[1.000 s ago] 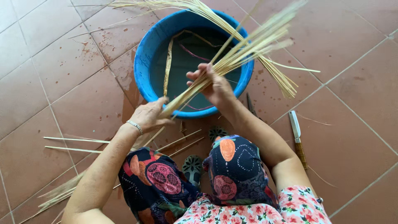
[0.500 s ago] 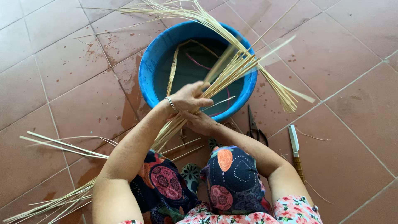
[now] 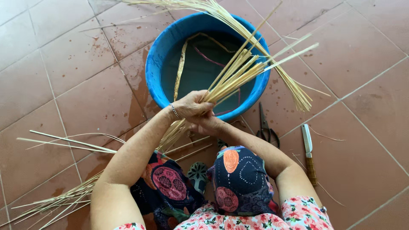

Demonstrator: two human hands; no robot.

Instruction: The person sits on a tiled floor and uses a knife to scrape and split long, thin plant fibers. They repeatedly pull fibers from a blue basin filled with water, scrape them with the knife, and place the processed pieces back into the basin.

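Nearest the camera, the person's knees in dark patterned cloth fill the six o'clock edge, with a patterned sandal between them. At eight o'clock loose pale strips lie scattered on the reddish tiled floor. Just past the knees the left hand, a bracelet at its wrist, is curled tight around a bundle of pale reed strips; the right hand sits directly beneath it, touching it, fingers wrapped around the same bundle, though how tightly cannot be told. The bundle slants from seven o'clock, where its lower ends fan over the floor, up toward one o'clock across a blue plastic basin holding dark water and a few soaked strips. At three o'clock, on the floor beside the basin, lie dark scissors and, further right, a knife with a wooden handle.
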